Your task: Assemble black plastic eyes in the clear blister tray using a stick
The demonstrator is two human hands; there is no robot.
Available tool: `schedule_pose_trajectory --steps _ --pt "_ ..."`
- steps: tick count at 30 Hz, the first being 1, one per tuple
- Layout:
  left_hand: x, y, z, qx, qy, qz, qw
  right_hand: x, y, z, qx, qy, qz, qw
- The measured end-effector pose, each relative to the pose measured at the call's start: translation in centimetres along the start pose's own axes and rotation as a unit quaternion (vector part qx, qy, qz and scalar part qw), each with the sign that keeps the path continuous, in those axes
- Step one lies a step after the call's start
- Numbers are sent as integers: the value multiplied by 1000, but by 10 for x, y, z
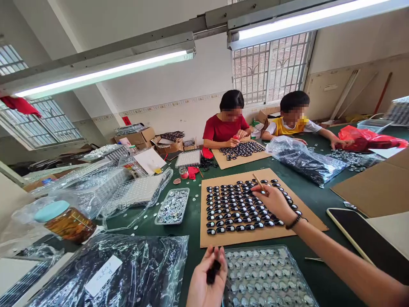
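Note:
My right hand [275, 200] pinches a thin wooden stick [258, 181] over the rows of small black pieces [220, 216], each bearing a whitish round disc. Those rows lie on a brown cardboard sheet [209, 238]. Close to the sheet's front edge, my left hand [207, 279] is turned palm up, its fingers curled around dark black pieces [213, 272] whose number I cannot tell. Beside it, a clear plastic tray [266, 273] holds several rows of round, shiny discs. Left of the cardboard stands a clear tub [184, 218] heaped with small silvery discs.
Across the green table [191, 204], a person in red [220, 130] works at another cardboard sheet; a second person [287, 125] sits alongside. A phone [361, 238] lies right, a black plastic-wrapped pack [143, 260] front left, a lidded jar [68, 219] beyond it. Lamps hang overhead.

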State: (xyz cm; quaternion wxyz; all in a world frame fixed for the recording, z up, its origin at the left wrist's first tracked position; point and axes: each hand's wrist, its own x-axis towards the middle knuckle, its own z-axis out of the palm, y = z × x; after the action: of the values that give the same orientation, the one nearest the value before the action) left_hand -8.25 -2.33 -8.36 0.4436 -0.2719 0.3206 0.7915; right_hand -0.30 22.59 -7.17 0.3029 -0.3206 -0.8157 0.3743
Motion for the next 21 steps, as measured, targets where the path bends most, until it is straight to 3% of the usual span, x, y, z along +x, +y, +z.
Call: schedule_pose_trajectory --steps 5,8,15,21 --pt "12 6 -10 52 -102 18 993 89 1 56 -144 -53 -16 988" --pt "11 11 -12 81 -153 56 983 121 7 82 -177 -80 -1 981" --pt "3 13 -8 102 -167 42 980 134 28 104 -257 -130 23 957" --pt "-2 4 0 96 -125 24 987 130 30 109 -280 -132 30 950"
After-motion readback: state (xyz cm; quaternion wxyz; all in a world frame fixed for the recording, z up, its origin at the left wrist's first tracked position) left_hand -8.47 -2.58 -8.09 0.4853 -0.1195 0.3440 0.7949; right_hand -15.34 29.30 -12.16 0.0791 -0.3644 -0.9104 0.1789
